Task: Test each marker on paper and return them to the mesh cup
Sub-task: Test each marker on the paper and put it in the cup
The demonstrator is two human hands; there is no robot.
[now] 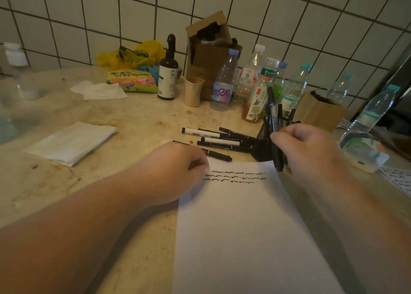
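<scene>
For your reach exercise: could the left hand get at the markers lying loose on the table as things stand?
Probably yes. The left hand rests on the paper's top corner, and the loose markers lie just beyond its knuckles with nothing between. It would have to let go of the paper.

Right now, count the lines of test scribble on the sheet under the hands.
3, stacked at the top of the sheet: top line, middle line, shorter bottom line. The left hand covers their left ends, so more ink may be hidden there.

Stained beige worktop [138, 120]. White paper [240, 216] at near edge; loose markers [213, 139] just behind it; folded tissue [73, 142] well left; bottles [224, 82] far behind.
</scene>
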